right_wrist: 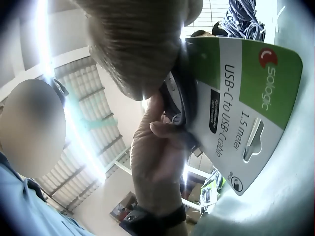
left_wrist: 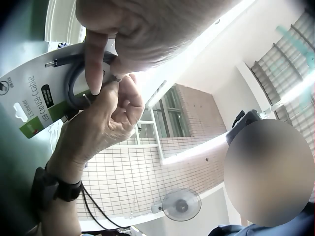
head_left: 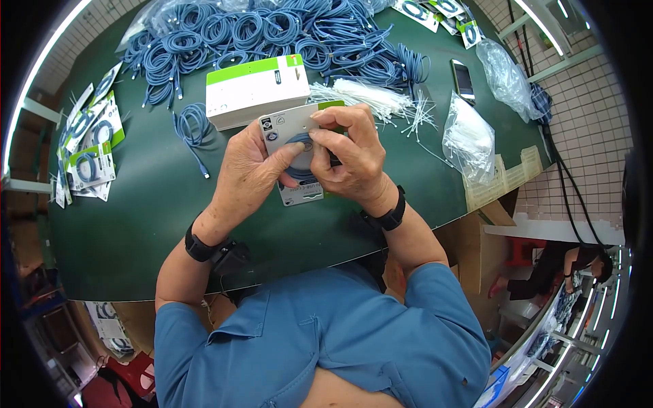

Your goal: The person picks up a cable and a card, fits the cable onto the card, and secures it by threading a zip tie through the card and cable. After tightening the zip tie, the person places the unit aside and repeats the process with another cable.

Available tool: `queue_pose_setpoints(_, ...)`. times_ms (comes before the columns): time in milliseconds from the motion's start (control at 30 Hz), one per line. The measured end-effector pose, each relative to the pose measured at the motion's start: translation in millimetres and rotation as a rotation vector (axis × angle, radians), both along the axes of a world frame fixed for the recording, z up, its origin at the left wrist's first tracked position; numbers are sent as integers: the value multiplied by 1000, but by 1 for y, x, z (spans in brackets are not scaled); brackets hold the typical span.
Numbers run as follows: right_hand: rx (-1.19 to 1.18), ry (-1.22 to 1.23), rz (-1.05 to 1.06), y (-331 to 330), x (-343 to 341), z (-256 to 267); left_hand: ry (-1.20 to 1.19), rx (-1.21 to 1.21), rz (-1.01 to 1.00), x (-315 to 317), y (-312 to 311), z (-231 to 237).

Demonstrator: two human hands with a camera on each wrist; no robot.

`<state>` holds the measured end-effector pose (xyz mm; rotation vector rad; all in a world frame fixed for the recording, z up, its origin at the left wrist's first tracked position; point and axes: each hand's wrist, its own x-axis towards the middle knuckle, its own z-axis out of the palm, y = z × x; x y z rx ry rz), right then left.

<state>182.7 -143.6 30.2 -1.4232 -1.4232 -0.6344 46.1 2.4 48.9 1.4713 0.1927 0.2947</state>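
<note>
A green and white hang-tab card printed "USB-C to USB-C cable" is held up over the table, tilted. Against it lies a coiled blue-grey cable. My left hand grips the card by its left side, thumb pressing on the coil. From the right, my right hand has curled fingers and thumb pinching close at the coil, where a white cable tie shows. Its fingers partly cover the tie in the head view. The card's printed side is plain in the right wrist view.
Behind the hands stands a white and green box, with a heap of coiled cables beyond. Loose white ties, a bag of ties and a phone lie right. Carded cables are piled left, near a single coil.
</note>
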Motion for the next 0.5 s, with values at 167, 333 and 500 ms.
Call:
queue_pose_setpoints(167, 0, 30, 15, 1, -1, -1, 11, 21, 11, 0, 1, 1)
queue_pose_setpoints(333, -6, 16, 26, 1, 0, -1, 16, 9, 5, 1, 1, -1)
queue_pose_setpoints(500, -32, 3, 8, 1, 1, -3, 24, 4, 6, 1, 1, 0)
